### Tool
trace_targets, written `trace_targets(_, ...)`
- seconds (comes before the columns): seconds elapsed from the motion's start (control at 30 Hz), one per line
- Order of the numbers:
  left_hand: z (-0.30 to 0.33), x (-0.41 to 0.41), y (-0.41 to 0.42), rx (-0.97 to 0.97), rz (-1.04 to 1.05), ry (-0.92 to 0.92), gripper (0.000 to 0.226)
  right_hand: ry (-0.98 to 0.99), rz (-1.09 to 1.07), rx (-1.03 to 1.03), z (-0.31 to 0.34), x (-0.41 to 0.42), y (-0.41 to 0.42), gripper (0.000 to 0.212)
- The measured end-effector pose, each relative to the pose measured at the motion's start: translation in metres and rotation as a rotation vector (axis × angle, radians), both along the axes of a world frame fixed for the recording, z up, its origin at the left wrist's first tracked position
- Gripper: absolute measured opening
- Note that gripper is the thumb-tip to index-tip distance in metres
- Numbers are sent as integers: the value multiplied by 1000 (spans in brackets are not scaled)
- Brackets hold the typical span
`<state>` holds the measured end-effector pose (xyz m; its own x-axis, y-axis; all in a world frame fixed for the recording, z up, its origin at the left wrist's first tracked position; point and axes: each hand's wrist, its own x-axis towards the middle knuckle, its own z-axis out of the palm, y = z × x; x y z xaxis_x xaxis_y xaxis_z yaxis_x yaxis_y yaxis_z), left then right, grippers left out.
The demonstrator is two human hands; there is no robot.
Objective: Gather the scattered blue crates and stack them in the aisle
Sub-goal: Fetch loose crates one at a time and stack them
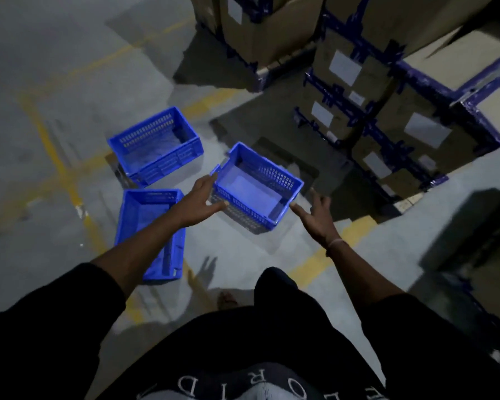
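Observation:
Three blue plastic crates stand on the grey floor. The nearest middle crate (257,189) is empty, with slotted walls. My left hand (198,202) lies against its left side, fingers straight, thumb near the rim. My right hand (315,215) is at its right end with spread fingers, the index tip touching or almost touching the corner. Another crate (156,145) sits farther back on the left. A third crate (150,226) lies near my left forearm, partly hidden by it.
Stacked cardboard boxes (344,90) bound with blue straps fill the right and back. Yellow floor lines (64,168) cross the concrete. My bare foot (227,298) shows below the crates. A dark object (479,226) stands at the right edge.

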<state>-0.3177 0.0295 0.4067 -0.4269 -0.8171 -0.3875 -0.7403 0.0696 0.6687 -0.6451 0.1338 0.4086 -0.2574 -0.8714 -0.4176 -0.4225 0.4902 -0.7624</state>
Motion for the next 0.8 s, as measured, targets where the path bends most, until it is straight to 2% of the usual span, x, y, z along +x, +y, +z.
trace_targets(0.57,-69,-27,-271,139,-370,-129,95,-14,-320,138,-83,10,-170,86)
trace_targets(0.8,-143,-30,-371,162,-486,-168,92,-37,-491,164,-151,31,-230,74)
